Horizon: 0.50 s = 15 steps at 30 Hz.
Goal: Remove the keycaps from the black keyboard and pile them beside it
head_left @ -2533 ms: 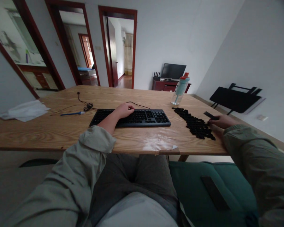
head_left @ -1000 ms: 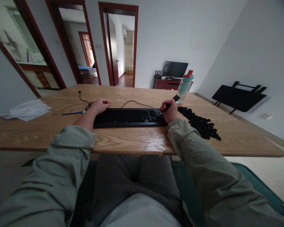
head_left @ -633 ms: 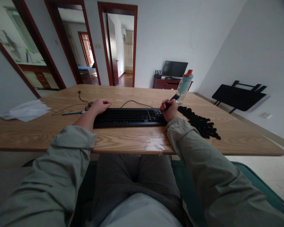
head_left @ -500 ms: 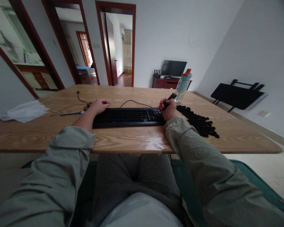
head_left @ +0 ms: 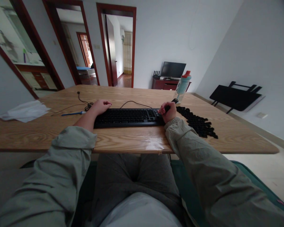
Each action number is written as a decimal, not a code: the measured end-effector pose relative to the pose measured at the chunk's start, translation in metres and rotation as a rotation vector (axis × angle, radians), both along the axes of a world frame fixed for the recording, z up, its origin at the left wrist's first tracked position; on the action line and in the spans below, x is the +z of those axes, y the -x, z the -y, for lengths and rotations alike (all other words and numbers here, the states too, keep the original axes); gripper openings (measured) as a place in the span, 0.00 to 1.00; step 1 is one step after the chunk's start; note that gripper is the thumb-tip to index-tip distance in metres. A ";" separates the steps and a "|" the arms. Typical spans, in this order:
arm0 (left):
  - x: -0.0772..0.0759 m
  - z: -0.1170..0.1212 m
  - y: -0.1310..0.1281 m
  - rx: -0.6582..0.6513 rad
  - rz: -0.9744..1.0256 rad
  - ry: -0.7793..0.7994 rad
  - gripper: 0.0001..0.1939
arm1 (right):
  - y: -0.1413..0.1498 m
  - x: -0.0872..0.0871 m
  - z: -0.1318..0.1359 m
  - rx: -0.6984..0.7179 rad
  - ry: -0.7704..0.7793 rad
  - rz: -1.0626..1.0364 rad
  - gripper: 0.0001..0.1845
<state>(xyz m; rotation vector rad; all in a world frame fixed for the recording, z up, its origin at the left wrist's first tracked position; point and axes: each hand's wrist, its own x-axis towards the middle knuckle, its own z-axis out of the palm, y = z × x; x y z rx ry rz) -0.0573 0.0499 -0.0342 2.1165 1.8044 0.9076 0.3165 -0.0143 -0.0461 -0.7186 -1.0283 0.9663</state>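
A black keyboard (head_left: 130, 117) lies across the middle of the wooden table (head_left: 137, 138). My left hand (head_left: 100, 106) rests curled on the keyboard's far left corner, holding it. My right hand (head_left: 168, 111) sits at the keyboard's right end, closed round a small black tool (head_left: 170, 104) whose end sticks up and away. Just right of that hand a pile of loose black keycaps (head_left: 196, 121) spreads over the table.
A teal water bottle with a red cap (head_left: 182, 85) stands behind the keycaps. A blue pen (head_left: 73, 113), a coiled black cable (head_left: 86, 105) and white cloth (head_left: 26, 110) lie at the left. A black folding table (head_left: 234, 96) leans on the right wall.
My right hand left the keycap pile with the black tool and came to the keyboard's right end. My left hand slid from the keyboard's middle to its left corner.
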 end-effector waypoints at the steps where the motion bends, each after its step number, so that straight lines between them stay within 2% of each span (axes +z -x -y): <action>1: 0.001 0.001 -0.001 0.005 0.001 0.001 0.17 | 0.000 0.001 -0.001 -0.004 0.003 -0.014 0.27; 5: 0.006 0.007 -0.005 0.032 0.001 0.019 0.15 | -0.001 0.001 -0.003 -0.002 0.015 0.026 0.25; 10: 0.008 0.009 -0.006 0.022 0.031 0.024 0.15 | -0.003 -0.002 0.000 0.037 0.001 0.247 0.19; 15: 0.006 0.008 -0.006 0.015 0.029 0.021 0.15 | -0.004 0.004 -0.008 0.152 0.054 0.353 0.21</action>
